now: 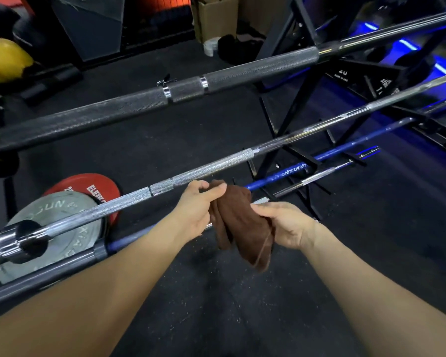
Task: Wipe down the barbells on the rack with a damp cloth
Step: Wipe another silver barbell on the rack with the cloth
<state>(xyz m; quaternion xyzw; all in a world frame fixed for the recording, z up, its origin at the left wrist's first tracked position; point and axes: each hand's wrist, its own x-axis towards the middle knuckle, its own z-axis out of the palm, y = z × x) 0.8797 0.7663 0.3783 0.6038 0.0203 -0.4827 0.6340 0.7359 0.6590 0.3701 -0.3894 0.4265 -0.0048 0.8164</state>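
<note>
A brown cloth (240, 222) hangs folded and limp, just below the chrome barbell (191, 173) running slantwise across the black rack (289, 140). Above it lies a dark knurled barbell (150, 99); beneath, a blue barbell (294, 171), possibly touching the cloth's far edge.

Brown cloth (238, 222), blue barbell (289, 172), knurled silver barbell (206, 168), red plate (88, 186)
</note>
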